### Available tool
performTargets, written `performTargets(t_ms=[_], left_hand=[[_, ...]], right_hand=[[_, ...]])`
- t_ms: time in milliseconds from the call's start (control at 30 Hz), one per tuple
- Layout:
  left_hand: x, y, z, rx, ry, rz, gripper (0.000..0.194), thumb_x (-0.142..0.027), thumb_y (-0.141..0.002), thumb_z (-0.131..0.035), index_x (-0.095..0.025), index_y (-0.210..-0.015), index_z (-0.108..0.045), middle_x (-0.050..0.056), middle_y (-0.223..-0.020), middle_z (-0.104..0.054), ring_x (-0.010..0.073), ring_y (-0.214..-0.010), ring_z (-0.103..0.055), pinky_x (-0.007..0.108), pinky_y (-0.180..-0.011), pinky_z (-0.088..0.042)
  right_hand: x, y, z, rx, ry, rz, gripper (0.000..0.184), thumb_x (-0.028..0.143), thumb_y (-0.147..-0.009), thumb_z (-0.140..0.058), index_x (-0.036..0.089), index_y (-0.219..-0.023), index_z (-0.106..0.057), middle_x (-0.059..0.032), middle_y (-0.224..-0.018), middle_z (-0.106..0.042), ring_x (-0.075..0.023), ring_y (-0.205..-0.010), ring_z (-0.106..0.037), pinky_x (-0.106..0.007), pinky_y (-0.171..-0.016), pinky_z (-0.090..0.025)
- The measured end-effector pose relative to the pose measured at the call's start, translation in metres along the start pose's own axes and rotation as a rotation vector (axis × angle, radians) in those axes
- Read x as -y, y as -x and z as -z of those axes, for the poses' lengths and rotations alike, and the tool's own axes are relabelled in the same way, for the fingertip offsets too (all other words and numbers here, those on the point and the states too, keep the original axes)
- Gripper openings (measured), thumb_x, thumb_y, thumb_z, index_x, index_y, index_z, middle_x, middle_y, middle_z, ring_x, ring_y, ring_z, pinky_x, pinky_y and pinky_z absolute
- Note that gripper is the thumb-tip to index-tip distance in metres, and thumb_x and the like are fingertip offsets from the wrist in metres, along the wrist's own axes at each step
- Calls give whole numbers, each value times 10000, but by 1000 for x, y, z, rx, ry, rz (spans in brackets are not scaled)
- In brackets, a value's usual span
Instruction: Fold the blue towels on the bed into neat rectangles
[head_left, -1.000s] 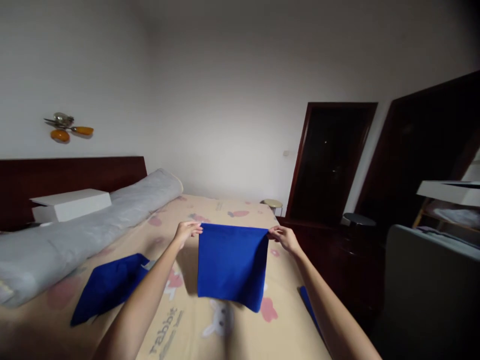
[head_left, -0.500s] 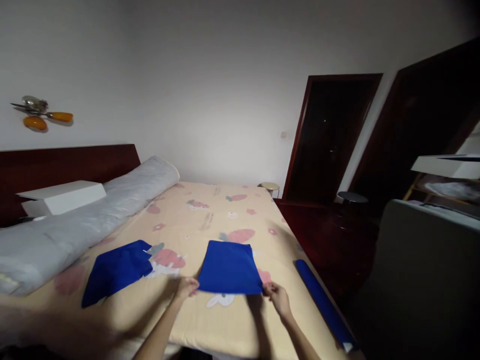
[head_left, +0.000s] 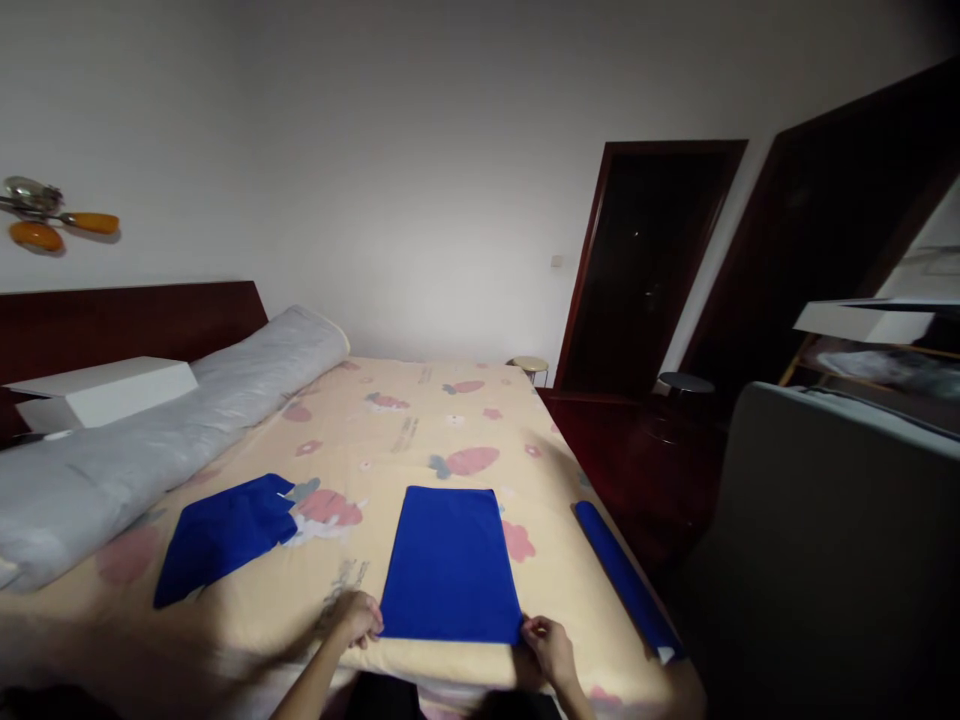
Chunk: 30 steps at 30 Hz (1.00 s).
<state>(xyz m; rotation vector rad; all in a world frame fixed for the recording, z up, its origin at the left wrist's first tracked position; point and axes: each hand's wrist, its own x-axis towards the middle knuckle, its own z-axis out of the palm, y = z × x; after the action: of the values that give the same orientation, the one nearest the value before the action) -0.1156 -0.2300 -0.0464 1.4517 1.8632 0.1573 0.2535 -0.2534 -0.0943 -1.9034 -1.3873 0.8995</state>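
Note:
A folded blue cloth (head_left: 450,565) lies flat on the bed (head_left: 420,420), near its front edge. My left hand (head_left: 358,620) pinches the cloth's near left corner. At the near right corner my right hand (head_left: 549,648) is closed on the cloth in the same way. A second blue cloth (head_left: 221,535) lies crumpled on the bed to the left. To the right, along the bed's edge, rests a rolled blue cloth (head_left: 622,580).
A long grey bolster (head_left: 150,450) and a white box (head_left: 97,392) lie by the dark headboard (head_left: 127,320). Dark doors (head_left: 645,270) stand at the right. A grey padded object (head_left: 832,540) fills the near right. A small stool (head_left: 529,366) is beyond the bed.
The blue cloth was held up hanging from both hands; it now lies flat on the bed, drawn toward the front edge with both hands still on its near corners.

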Motion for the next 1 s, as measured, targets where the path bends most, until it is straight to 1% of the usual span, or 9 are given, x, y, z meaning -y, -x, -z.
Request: performTargets(t_ms=[133,267,367,467,533,633,800,900,1000], left_hand=[[-1,7,4,53,-167,35,123,-281,-769,-717,-163,-766,-681,-3,-633,-702,185,-600,-685,338,-618,-555],[-27,11,4,-149,-326,-79,189,-274,-774,-628,-161,-889,-725,146,-928,-756,339,-946,-702,470,-823,-531],[-61,11,-21,-303,-373,-227,445,-243,-901,-370,-150,-1271,-600,177,-1330,-614,292,-1242,-562,454,-1031,-431],[-80,5,-66,-376,-410,-387,576,-192,-907,-282,-206,-1478,-357,73,-1565,-364,212,-1435,-329,387,-1144,-334],[-72,-2,-95,-398,-456,-475,598,-230,-907,-303,-263,-1503,-262,7,-1590,-284,198,-1463,-259,402,-1169,-315],[-32,-9,-117,-417,-497,-511,583,-341,-923,-342,-363,-1483,-182,-53,-1571,-277,206,-1446,-294,442,-1169,-324],[35,2,-102,-598,-527,-355,562,-334,-917,-367,-429,-1447,-203,-79,-1545,-327,212,-1435,-321,465,-1172,-293],[34,11,-97,-694,-536,-323,568,-286,-909,-370,-397,-1450,-239,-40,-1546,-335,249,-1441,-312,530,-1173,-253],[2,10,-109,-686,-512,-400,591,-231,-920,-322,-344,-1475,-154,-23,-1568,-286,223,-1450,-292,511,-1179,-258]], right_hand=[[-5,5,6,7,196,19,114,254,-691,-527,230,-626,-618,-46,-682,-731,-215,-700,-714,-271,-635,-510],[13,4,1,-39,393,62,254,245,-808,-455,179,-829,-700,-159,-852,-735,-290,-822,-714,-407,-744,-522],[42,6,-25,-50,447,201,404,204,-874,-359,149,-1123,-673,-195,-1156,-683,-282,-1096,-647,-432,-956,-461],[57,10,-61,18,455,386,496,238,-896,-388,230,-1374,-520,-94,-1464,-495,-232,-1347,-456,-395,-1107,-356],[49,12,-78,81,459,500,513,353,-934,-384,281,-1439,-432,-49,-1525,-396,-237,-1402,-374,-435,-1131,-341],[12,13,-80,38,472,555,535,519,-943,-372,308,-1430,-438,-39,-1510,-394,-265,-1397,-369,-479,-1131,-352],[-43,19,-53,-122,541,424,592,582,-934,-344,273,-1429,-441,-60,-1520,-363,-290,-1407,-338,-537,-1146,-313],[-36,24,-53,-167,562,373,624,602,-934,-316,249,-1436,-434,-78,-1537,-325,-302,-1424,-298,-565,-1156,-273],[0,28,-73,-94,508,443,561,505,-971,-275,258,-1464,-379,-54,-1558,-268,-267,-1443,-258,-529,-1162,-279]])
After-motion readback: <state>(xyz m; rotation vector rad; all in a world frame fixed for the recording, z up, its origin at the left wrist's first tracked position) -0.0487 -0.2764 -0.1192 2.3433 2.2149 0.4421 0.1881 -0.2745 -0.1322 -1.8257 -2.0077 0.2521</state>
